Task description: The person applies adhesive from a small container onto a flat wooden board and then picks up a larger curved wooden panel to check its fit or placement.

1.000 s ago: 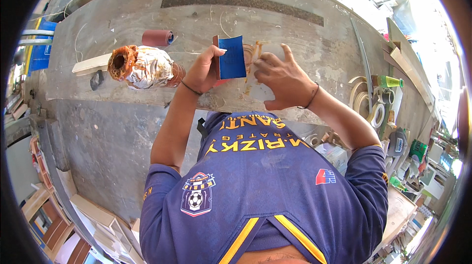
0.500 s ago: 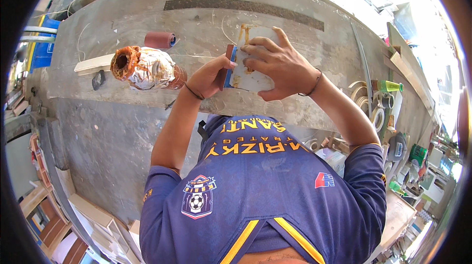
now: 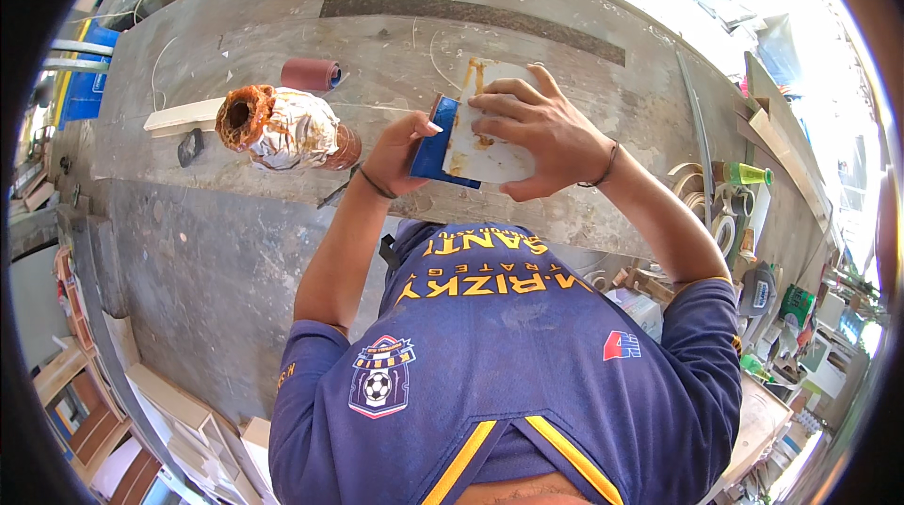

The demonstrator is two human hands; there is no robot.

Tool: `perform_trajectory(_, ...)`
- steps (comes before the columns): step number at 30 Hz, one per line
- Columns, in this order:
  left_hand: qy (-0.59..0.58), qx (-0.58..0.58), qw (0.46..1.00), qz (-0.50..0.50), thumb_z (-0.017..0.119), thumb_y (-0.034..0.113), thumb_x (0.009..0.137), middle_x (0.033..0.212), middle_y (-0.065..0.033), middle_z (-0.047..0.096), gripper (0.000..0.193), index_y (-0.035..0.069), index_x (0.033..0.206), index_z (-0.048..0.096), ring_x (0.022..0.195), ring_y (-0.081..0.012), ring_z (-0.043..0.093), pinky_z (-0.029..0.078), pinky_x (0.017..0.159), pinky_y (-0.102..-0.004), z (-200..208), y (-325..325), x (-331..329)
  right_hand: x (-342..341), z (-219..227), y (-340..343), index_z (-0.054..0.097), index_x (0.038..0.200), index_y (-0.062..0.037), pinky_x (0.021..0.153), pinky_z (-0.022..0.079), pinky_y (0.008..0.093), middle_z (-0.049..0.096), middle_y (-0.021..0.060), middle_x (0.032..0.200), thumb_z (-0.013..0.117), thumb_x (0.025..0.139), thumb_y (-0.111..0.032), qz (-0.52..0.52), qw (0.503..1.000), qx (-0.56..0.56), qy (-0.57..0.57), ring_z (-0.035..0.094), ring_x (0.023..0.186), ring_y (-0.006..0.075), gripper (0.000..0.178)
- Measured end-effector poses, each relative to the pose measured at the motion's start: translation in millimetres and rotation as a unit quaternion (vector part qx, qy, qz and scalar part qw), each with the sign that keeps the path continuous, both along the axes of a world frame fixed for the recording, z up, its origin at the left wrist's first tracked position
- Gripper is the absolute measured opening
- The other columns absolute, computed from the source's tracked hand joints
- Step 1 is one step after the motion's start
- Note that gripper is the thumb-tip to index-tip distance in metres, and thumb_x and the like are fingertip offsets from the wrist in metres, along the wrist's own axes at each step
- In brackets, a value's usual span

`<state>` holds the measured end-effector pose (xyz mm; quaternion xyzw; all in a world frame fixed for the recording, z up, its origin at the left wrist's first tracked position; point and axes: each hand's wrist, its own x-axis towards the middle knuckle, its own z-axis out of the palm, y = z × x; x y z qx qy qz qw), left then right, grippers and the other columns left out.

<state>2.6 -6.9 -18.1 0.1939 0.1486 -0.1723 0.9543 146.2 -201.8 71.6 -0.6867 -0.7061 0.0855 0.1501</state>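
Observation:
My left hand [image 3: 397, 153] grips a flat blue card [image 3: 431, 153] by its left edge, above the grey workbench [image 3: 217, 251]. My right hand [image 3: 544, 133] holds a small white panel [image 3: 485, 159] smeared with yellow-brown glue, fingers spread over its top. The white panel lies against the blue card and covers most of it. Both hands meet in the middle of the view, a little above the bench's near edge.
A foil-wrapped can [image 3: 294, 133] with a crusted orange rim lies just left of my left hand. Behind it are a maroon sandpaper roll [image 3: 311, 75] and a white board strip [image 3: 184, 115]. Tape rolls [image 3: 708, 199] and a green bottle [image 3: 749, 174] crowd the right end.
The blue card faced the camera in my left hand, then turned edge-on. My right hand has brought the white glue-smeared panel over it, and both hands shifted slightly nearer.

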Motion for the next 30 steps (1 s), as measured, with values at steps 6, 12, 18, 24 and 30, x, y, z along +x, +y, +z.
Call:
perform_trajectory(6, -0.002, -0.009, 1.000, -0.013, 0.051, 0.019, 0.080, 0.110, -0.0164, 0.063, 0.044, -0.003, 0.118, 0.053, 0.097, -0.0261, 0.066, 0.054, 0.087, -0.0384, -5, -2, 1, -3, -1, 10, 0.063, 0.107, -0.0138, 0.103, 0.023, 0.0612, 0.054, 0.0062, 0.128, 0.074, 0.055, -0.042, 0.015, 0.999, 0.011, -0.028, 0.044, 0.125, 0.0239, 0.060)
perform_trajectory(12, 0.001, 0.036, 0.999, -0.027, 0.052, 0.019, 0.079, 0.108, -0.0143, 0.063, 0.047, -0.002, 0.121, 0.050, 0.096, -0.0244, 0.066, 0.054, 0.086, -0.0363, 1, 0, -5, -3, -3, 2, 0.064, 0.107, -0.0122, 0.103, 0.023, 0.0615, 0.055, 0.0070, 0.127, 0.073, 0.054, -0.041, 0.005, 0.996, -0.076, -0.040, 0.044, 0.125, 0.0236, 0.061)
perform_trajectory(18, 0.008, 0.105, 0.994, -0.011, 0.053, 0.017, 0.077, 0.105, -0.0112, 0.063, 0.047, -0.002, 0.120, 0.050, 0.091, -0.0193, 0.066, 0.054, 0.082, -0.0317, 16, -10, 0, -5, 4, 4, 0.066, 0.103, -0.0120, 0.101, 0.026, 0.0626, 0.058, 0.0053, 0.121, 0.072, 0.056, -0.043, 0.005, 0.997, -0.043, -0.058, 0.047, 0.120, 0.0223, 0.057)
perform_trajectory(24, -0.044, 0.185, 0.982, -0.009, 0.051, 0.016, 0.077, 0.107, -0.0104, 0.062, 0.049, -0.001, 0.123, 0.049, 0.092, -0.0177, 0.065, 0.054, 0.081, -0.0304, 11, -3, 0, -5, 6, 7, 0.066, 0.103, -0.0115, 0.102, 0.025, 0.0630, 0.058, 0.0055, 0.120, 0.072, 0.055, -0.043, -0.006, 0.991, -0.115, -0.067, 0.047, 0.120, 0.0223, 0.057)
perform_trajectory(30, -0.028, 0.180, 0.983, -0.001, 0.053, 0.015, 0.076, 0.095, -0.0043, 0.063, 0.039, 0.001, 0.112, 0.055, 0.082, -0.0104, 0.063, 0.053, 0.071, -0.0239, 17, -5, -2, -3, 7, 3, 0.065, 0.105, -0.0109, 0.103, 0.024, 0.0649, 0.057, 0.0070, 0.123, 0.072, 0.056, -0.042, -0.012, 0.987, -0.147, -0.061, 0.045, 0.123, 0.0231, 0.058)
